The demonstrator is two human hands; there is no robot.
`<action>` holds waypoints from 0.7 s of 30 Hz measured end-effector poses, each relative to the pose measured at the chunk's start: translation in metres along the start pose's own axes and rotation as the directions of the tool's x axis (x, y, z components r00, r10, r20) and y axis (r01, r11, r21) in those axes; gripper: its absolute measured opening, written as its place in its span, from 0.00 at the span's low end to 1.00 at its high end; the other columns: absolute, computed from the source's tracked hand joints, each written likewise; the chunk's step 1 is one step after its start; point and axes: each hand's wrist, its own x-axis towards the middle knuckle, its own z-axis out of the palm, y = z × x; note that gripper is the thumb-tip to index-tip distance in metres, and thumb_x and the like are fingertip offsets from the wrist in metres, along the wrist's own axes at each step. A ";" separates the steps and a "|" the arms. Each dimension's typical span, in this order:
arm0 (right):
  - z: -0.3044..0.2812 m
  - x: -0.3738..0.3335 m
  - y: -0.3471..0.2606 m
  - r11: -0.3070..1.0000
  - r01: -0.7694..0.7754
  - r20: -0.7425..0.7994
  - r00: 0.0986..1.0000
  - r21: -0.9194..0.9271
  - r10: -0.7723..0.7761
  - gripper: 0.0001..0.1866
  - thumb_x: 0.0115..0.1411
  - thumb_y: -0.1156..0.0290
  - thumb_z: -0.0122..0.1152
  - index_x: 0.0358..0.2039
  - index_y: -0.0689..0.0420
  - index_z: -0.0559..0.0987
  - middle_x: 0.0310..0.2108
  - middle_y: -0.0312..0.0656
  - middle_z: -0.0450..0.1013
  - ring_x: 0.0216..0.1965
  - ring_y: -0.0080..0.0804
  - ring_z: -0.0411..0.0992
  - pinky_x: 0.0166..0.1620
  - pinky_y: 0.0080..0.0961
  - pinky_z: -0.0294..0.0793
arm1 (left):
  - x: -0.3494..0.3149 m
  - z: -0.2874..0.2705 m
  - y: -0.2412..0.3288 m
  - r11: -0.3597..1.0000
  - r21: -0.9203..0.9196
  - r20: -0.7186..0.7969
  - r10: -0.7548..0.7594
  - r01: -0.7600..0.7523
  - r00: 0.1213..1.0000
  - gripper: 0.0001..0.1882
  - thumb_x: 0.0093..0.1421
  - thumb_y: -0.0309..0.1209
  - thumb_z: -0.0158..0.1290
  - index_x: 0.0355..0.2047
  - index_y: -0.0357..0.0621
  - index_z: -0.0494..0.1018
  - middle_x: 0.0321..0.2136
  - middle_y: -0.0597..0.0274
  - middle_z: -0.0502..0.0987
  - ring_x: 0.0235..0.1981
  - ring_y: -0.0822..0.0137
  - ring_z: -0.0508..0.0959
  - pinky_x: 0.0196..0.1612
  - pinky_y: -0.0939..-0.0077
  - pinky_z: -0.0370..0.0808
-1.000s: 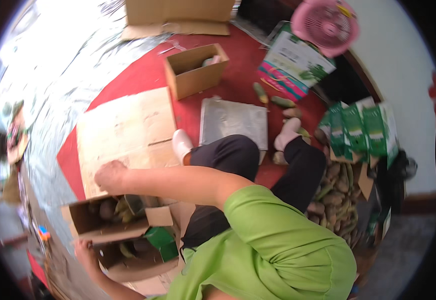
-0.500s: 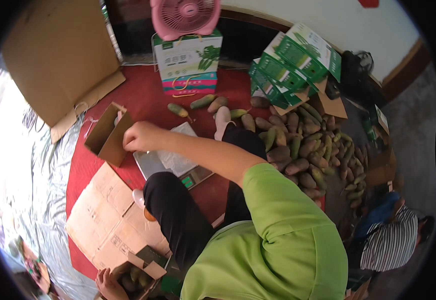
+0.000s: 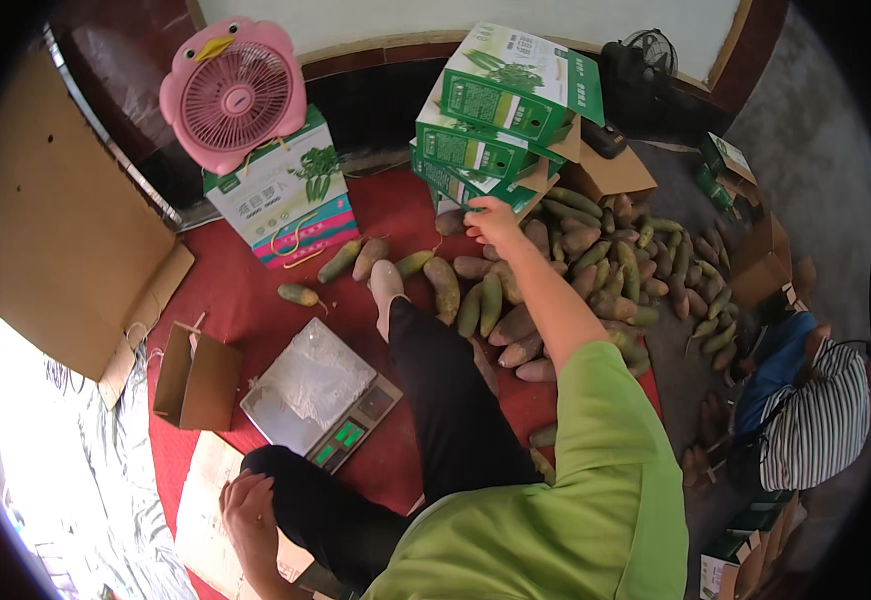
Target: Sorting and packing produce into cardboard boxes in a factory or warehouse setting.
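Note:
My right arm reaches far forward. My right hand [image 3: 494, 224] is at the lower edge of a stack of green and white cartons [image 3: 486, 140], its fingers apart and slightly bent; whether they touch a carton I cannot tell. Just beyond and to the right of it lies a heap of long green and brownish radishes [image 3: 596, 260]. Beside my left knee, my left hand [image 3: 250, 508] hangs loosely, fingers bent and nothing visible in them. A digital scale [image 3: 368, 408] with lit green displays stands in front of my knees, clear plastic [image 3: 318, 375] lying over its plate.
A small open brown box [image 3: 201, 385] stands left of the scale, and flattened cardboard [image 3: 201, 500] lies nearer me. A pink fan [image 3: 239, 98] tops a white and green carton [image 3: 281, 185]. Several radishes lie on the red mat [image 3: 406, 375]. A person in stripes [image 3: 818, 420] crouches at right.
My right hand has left the small brown box and swung right to the carton stack. That box now stands more upright. My left hand has moved from a radish-filled box to beside my knee.

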 end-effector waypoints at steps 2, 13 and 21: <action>-0.035 0.022 0.001 0.996 -0.007 -0.078 0.997 0.083 0.013 0.26 0.54 0.72 0.62 0.54 0.57 0.68 0.32 0.38 0.74 0.24 0.26 0.74 0.25 0.22 0.70 | 0.029 0.019 0.016 0.994 -0.077 0.035 0.083 -0.080 0.996 0.07 0.50 0.20 0.54 0.31 0.37 0.78 0.33 0.53 0.78 0.43 0.52 0.76 0.50 0.60 0.70; -0.081 0.099 -0.047 0.930 0.078 -0.242 0.970 0.360 0.013 0.41 0.56 0.73 0.61 0.67 0.48 0.53 0.40 0.39 0.73 0.29 0.28 0.73 0.32 0.29 0.71 | 0.099 0.104 0.027 0.971 -0.172 0.213 0.202 -0.167 0.956 0.05 0.52 0.24 0.54 0.30 0.40 0.79 0.33 0.56 0.79 0.41 0.53 0.77 0.46 0.61 0.70; -0.088 0.150 -0.049 0.908 0.109 -0.251 0.968 0.403 -0.005 0.47 0.56 0.72 0.62 0.69 0.44 0.43 0.43 0.41 0.73 0.36 0.31 0.73 0.38 0.34 0.71 | 0.102 0.128 0.005 0.989 -0.144 0.287 0.086 -0.045 0.954 0.06 0.53 0.26 0.53 0.29 0.40 0.79 0.31 0.53 0.79 0.36 0.50 0.77 0.43 0.61 0.71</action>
